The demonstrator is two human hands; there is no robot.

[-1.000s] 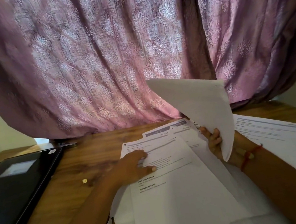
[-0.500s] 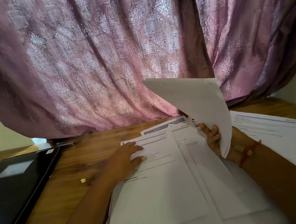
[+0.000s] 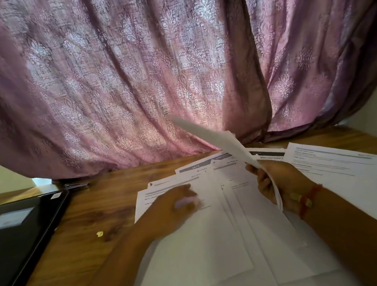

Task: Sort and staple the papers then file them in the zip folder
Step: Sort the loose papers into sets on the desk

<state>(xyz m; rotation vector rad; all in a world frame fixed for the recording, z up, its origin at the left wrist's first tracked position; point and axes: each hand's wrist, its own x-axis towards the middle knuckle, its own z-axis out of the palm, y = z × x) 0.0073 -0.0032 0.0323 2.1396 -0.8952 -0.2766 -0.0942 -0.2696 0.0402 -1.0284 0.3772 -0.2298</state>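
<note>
The right hand grips a lifted bundle of sheets by its near edge, fingers curled round it; the bundle is seen almost edge-on, its long axis slanting up and away to the left toward the curtain, its far corner blurred; a red thread band circles that wrist. The left hand lies on the spread papers with fingers toward the far right, smeared by motion, so whether they press flat or pinch a sheet cannot be told. The papers fan across the middle of the wooden tabletop, long sides running from the near edge away to the curtain, printed headings at the far end; grey header bars show, one seems to read "SECTION", the rest too blurred to read. A separate printed sheet lies to the right, tilted, just beside the right wrist. The black zip folder lies at the left edge of the tabletop, closed flat, a pale label on its cover unreadable; well apart from the papers, bare wood between them holding only a small yellow scrap. A metal clip rests near the folder's far corner, at the curtain's hem.
</note>
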